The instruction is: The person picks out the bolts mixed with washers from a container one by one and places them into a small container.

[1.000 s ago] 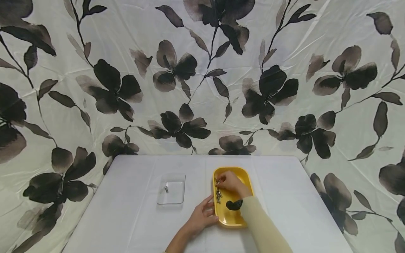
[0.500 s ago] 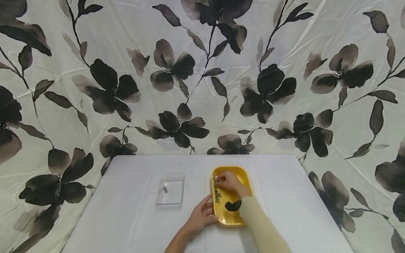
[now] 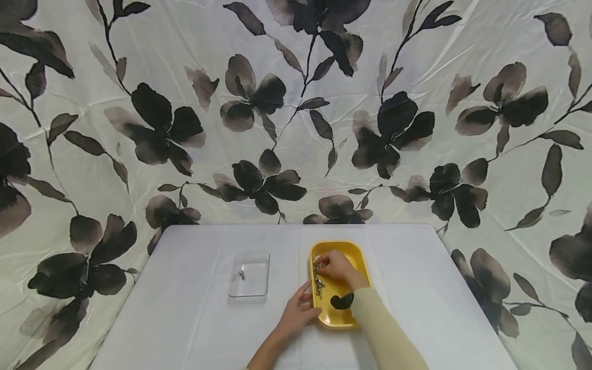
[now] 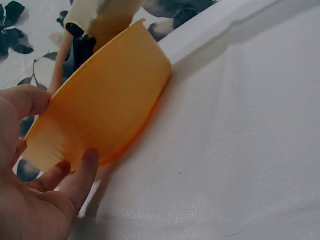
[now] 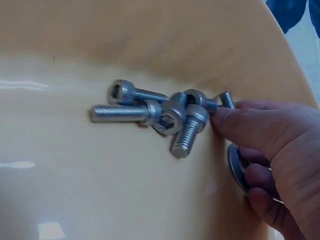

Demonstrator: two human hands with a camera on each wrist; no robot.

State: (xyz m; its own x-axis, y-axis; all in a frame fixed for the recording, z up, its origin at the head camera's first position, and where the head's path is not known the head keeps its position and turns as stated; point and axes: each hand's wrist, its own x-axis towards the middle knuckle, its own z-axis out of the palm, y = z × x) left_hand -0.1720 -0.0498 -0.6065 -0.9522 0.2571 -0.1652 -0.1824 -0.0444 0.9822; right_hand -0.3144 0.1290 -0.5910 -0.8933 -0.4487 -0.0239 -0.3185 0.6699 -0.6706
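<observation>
At least five metal bolts (image 5: 170,117) lie in a loose pile inside the yellow tray (image 3: 334,315), along its left wall. Some point outward, some rest across each other; one head faces up toward the right wrist camera with its hex socket showing. The right hand (image 3: 337,267) reaches into the tray at the far end of the pile. Its thumb and forefinger come nearly together there, a threaded tip showing just beside them; whether they grip a bolt I cannot tell. The other fingers curl beside a washer (image 5: 234,167), partly covering it.

The left hand (image 3: 296,313) is at the tray's near left corner. Its fingers are spread and touch the outer wall, with one digit up at the rim.

Left of the tray, well apart from it, a clear box (image 3: 256,282) holds a lone bolt (image 3: 242,275). All of this sits on a white counter (image 3: 199,313). A pale yellow sleeve (image 3: 386,329) covers the right forearm, and something black (image 3: 342,301) shows at the wrist. A floral cloth (image 3: 296,144) hangs behind.
</observation>
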